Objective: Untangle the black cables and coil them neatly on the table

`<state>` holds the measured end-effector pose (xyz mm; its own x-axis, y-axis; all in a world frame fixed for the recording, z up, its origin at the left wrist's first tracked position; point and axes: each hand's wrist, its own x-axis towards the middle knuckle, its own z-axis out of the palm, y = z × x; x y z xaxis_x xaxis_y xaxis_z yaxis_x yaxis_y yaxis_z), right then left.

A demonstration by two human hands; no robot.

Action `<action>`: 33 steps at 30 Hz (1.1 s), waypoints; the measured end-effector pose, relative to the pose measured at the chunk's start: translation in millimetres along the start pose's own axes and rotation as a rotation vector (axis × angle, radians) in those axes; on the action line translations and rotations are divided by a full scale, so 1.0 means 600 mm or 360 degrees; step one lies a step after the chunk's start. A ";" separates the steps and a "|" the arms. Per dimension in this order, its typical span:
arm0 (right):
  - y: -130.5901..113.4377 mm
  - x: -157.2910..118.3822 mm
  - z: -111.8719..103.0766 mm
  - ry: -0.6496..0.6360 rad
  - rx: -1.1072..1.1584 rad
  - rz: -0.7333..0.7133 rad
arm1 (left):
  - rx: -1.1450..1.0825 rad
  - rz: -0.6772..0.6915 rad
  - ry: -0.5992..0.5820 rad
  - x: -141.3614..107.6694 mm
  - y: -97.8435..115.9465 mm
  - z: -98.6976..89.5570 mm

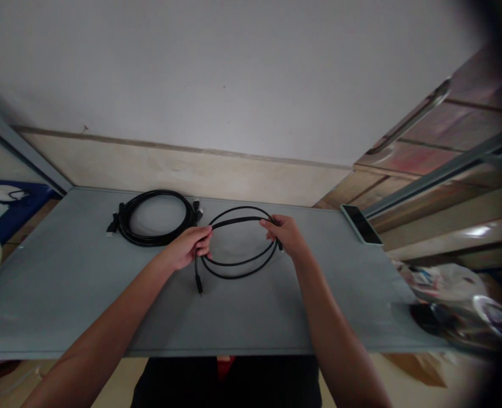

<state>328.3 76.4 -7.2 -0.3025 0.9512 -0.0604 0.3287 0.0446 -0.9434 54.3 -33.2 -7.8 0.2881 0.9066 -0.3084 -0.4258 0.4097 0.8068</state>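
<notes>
A thin black cable (242,276) is looped into a loose coil between my two hands, over the middle of the table. My left hand (192,245) pinches the coil's left side, and one plug end (198,283) dangles below it. The right side of the coil is gripped by my right hand (284,233), with another small connector (280,245) poking out under the fingers. Just left of my left hand lies a thicker coiled black cable (143,242), its plugs sticking out at both sides.
The grey table (251,323) stands against a white wall (217,79). A phone (361,224) lies at its back right corner. Near the right edge are a blurred dark object (429,317) and a white plastic bag (455,281). A blue surface (19,212) is at far left.
</notes>
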 end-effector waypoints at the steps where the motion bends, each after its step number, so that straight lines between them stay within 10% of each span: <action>1: 0.001 -0.001 0.000 0.0001 -0.0056 -0.0015 | -0.0064 0.0021 0.0038 0.000 0.002 0.000; 18: -0.002 -0.008 0.015 -0.0100 0.0165 -0.0319 | -0.0003 0.0643 0.0393 -0.004 0.021 -0.018; 33: 0.001 -0.015 0.044 0.0031 -0.0063 -0.0415 | 0.0411 0.0554 0.0460 0.010 -0.011 -0.018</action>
<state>307.7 60.1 -15.9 -0.3646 0.9117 0.1894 0.2769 0.3004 -0.9128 49.8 -29.4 -20.5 -0.0972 0.9905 -0.0969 -0.2182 0.0738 0.9731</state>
